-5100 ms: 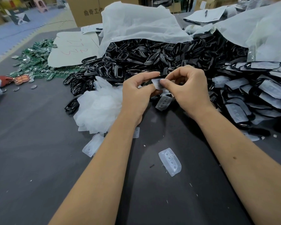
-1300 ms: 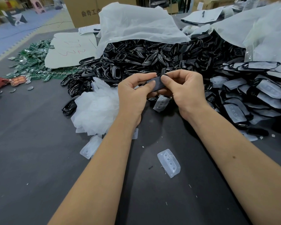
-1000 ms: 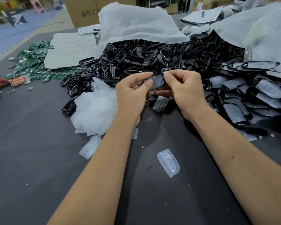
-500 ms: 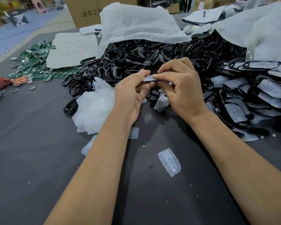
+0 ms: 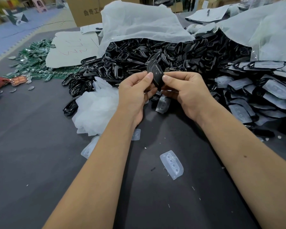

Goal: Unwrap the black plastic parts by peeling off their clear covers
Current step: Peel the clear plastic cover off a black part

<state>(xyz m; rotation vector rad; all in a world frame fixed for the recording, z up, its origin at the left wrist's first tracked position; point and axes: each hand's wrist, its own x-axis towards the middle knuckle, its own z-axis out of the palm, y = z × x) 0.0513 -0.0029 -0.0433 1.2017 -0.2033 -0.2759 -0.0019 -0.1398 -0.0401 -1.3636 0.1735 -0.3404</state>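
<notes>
Your left hand (image 5: 135,91) pinches the near edge of one black plastic part (image 5: 155,72) by thumb and fingers; your right hand (image 5: 186,91) pinches its other side, holding it upright above the dark table (image 5: 31,162), just before the big black pile (image 5: 155,52). No clear cover shows on this face, so I'd turn it over and check the back before dropping it, keeping thumbs off the glossy surface. Counting leftward to rightward: one heap of crumpled film (image 5: 96,109), four loose clear covers near your arms, one (image 5: 172,164) between them, then still-covered parts (image 5: 257,96) stacked at right, too many to count.
</notes>
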